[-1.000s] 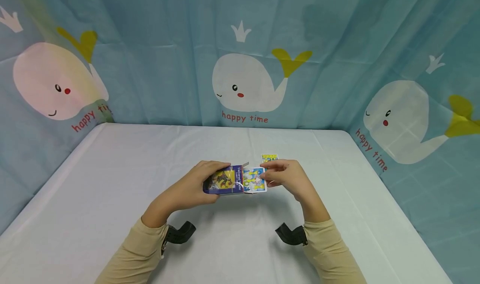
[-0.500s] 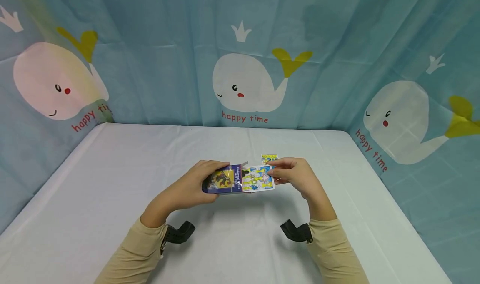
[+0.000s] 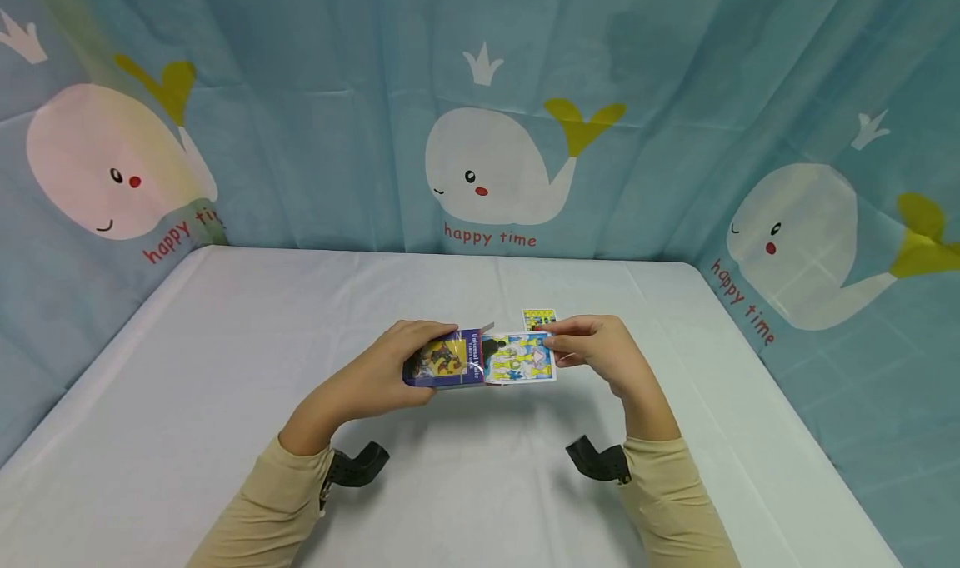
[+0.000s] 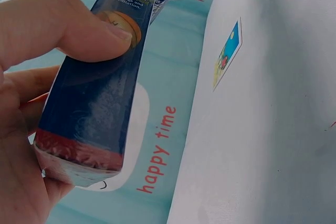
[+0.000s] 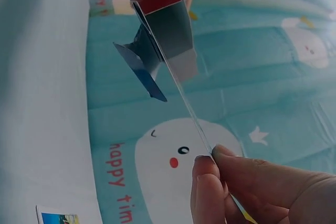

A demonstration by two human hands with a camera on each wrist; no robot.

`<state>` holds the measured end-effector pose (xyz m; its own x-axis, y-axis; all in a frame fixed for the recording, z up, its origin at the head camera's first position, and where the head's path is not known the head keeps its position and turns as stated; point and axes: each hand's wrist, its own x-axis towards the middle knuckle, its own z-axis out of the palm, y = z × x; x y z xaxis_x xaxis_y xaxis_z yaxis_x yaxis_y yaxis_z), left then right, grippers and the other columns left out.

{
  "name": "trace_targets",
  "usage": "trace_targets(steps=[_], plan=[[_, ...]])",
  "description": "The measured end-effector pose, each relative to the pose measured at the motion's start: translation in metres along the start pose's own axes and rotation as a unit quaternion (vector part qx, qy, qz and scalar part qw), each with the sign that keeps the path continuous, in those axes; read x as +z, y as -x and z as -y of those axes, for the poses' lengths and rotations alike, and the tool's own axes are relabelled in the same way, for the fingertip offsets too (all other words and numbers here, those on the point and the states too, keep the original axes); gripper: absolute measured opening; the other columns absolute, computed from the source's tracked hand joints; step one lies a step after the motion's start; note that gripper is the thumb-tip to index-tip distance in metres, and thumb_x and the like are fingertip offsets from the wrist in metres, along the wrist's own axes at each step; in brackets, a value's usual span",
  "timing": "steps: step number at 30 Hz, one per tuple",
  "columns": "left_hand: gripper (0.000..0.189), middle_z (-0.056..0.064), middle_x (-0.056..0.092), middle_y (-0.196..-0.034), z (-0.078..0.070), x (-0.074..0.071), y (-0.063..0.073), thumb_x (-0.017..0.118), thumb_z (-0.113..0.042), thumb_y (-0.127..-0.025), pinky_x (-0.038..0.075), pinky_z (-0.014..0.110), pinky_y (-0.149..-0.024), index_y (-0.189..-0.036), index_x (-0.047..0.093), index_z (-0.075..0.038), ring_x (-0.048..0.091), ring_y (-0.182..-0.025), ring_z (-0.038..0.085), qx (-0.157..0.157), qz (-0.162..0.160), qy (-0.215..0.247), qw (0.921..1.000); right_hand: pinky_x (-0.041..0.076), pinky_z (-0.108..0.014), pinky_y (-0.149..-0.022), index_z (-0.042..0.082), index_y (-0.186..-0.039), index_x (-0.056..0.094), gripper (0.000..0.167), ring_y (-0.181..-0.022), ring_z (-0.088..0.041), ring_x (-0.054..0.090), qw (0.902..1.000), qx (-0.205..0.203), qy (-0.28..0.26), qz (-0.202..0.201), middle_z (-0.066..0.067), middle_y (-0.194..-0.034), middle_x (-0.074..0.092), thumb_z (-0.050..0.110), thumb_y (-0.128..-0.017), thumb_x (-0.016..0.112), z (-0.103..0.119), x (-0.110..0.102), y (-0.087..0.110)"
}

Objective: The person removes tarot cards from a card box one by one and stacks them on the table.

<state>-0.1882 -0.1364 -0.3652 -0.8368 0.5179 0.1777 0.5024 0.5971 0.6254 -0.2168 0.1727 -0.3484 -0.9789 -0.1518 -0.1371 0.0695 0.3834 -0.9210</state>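
Note:
My left hand (image 3: 393, 366) grips a purple-blue tarot card box (image 3: 450, 360) above the table, thumb along one narrow side. The box's end toward my right hand is open, its flap (image 5: 139, 69) hanging out in the right wrist view. A colourful tarot card (image 3: 519, 358) sticks well out of that opening, its inner end hidden or right at the box mouth. My right hand (image 3: 603, 350) pinches the card's outer end between thumb and fingers; the right wrist view shows the card edge-on. Another tarot card (image 3: 538, 318) lies on the table behind, partly covered by the right hand.
A white cloth covers the table (image 3: 300, 301). Behind and at both sides hangs a teal curtain (image 3: 322, 151) printed with whales. A black wrist mount (image 3: 360, 465) juts inward from the left sleeve, and a matching mount (image 3: 596, 460) from the right sleeve.
My right hand has moved to the right, drawing the card farther out of the box. The left hand and box have barely shifted, and the card on the table stays put.

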Motion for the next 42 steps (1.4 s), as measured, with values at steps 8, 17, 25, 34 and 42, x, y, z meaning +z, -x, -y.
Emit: trace_targets(steps=[8,17,25,34,42], plan=[[0.076,0.008,0.051,-0.147,0.001,0.000,0.000,0.074,-0.011,-0.077,0.044,0.044,-0.096,-0.149,0.047,-0.015,0.045,-0.128,0.026,0.002,0.000,0.001,1.0000,0.059,-0.030,-0.070,-0.006,-0.112,0.072,0.028,-0.069,-0.012,0.067,0.9996,0.006,0.026,0.009,-0.017,-0.095,0.075,0.012,-0.091,0.070,-0.001,-0.004,-0.001],[0.076,0.008,0.050,-0.147,0.001,-0.002,0.001,0.074,-0.011,-0.078,0.045,0.044,-0.095,-0.149,0.046,-0.014,0.044,-0.129,0.027,-0.004,-0.001,0.002,1.0000,0.058,-0.026,-0.070,-0.007,-0.112,0.072,0.030,-0.069,-0.012,0.064,0.9996,0.000,0.027,0.011,-0.003,-0.083,0.072,0.013,-0.090,0.071,-0.003,-0.012,0.000],[0.076,0.008,0.053,-0.145,0.003,-0.006,0.002,0.075,-0.012,-0.078,0.046,0.042,-0.092,-0.148,0.046,-0.014,0.046,-0.125,0.026,-0.008,-0.010,-0.006,0.9999,0.059,-0.029,-0.070,-0.010,-0.106,0.070,0.027,-0.065,-0.010,0.067,0.9989,0.017,0.027,0.035,-0.007,-0.083,0.074,0.011,-0.089,0.071,-0.004,-0.020,0.001],[0.077,0.009,0.050,-0.148,0.001,-0.011,0.003,0.076,-0.012,-0.079,0.045,0.043,-0.092,-0.149,0.045,-0.014,0.044,-0.127,0.028,-0.020,-0.011,-0.009,0.9997,0.060,-0.035,-0.072,-0.009,-0.103,0.068,0.025,-0.066,-0.012,0.068,0.9975,0.037,0.028,0.054,-0.005,-0.078,0.073,0.012,-0.090,0.070,-0.005,-0.022,0.000],[0.077,0.009,0.050,-0.148,0.000,-0.012,0.004,0.076,-0.013,-0.079,0.046,0.043,-0.092,-0.149,0.045,-0.014,0.044,-0.126,0.027,-0.025,-0.011,-0.005,0.9996,0.059,-0.031,-0.069,-0.012,-0.104,0.063,0.025,-0.072,-0.016,0.071,0.9955,0.028,0.002,0.091,-0.004,-0.077,0.073,0.010,-0.092,0.066,-0.005,-0.027,0.002]])
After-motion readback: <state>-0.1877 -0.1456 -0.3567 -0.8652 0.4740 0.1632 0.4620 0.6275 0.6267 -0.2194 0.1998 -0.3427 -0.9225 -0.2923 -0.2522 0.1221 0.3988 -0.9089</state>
